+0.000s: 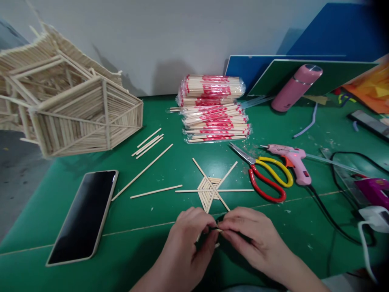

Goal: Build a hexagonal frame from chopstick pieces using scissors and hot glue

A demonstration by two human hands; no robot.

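Near the front edge of the table, my left hand (190, 239) and my right hand (253, 231) meet, both closed in a pinch. Between their fingertips is a thin wooden stick (218, 230), mostly hidden by the fingers. Another pale stick end (216, 245) shows below my left fingers. Just beyond my hands lies a star-shaped frame of crossed wooden sticks (217, 190), with short sticks laid side by side filling part of it. To its left rest two loose sticks, a shorter one (156, 191) and a longer one (142, 172), and several short pieces (148, 145).
Scissors (264, 174) and a pink glue gun (291, 158) with a cord lie at right. Wrapped stick bundles (215, 109) are stacked at the back, near a pink bottle (296, 89). At left are a phone (83, 217) and a large stick-built model (75, 109).
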